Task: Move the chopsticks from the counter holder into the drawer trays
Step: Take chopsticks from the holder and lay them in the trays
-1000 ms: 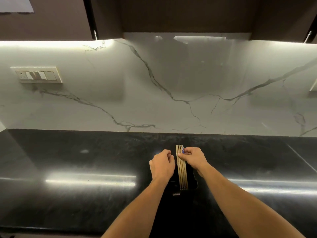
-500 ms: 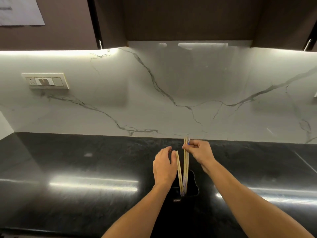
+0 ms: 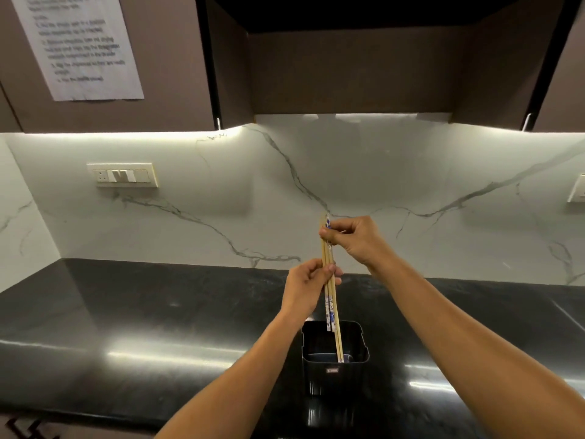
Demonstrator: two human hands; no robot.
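Head view, near to far: square black plastic counter holder (image 3: 335, 356) on glossy black stone counter (image 3: 126, 327); slim bamboo chopsticks (image 3: 331, 289), risen since a second ago, lower ends now barely inside. Left hand (image 3: 305, 288) closed mid-bundle; right hand (image 3: 354, 237) pinching tops. Drawer next, probably.

Two bare, sleeveless forearms (image 3: 247, 369)

Home kitchen: black counter (image 3: 126, 327), marble backsplash (image 3: 411, 172)
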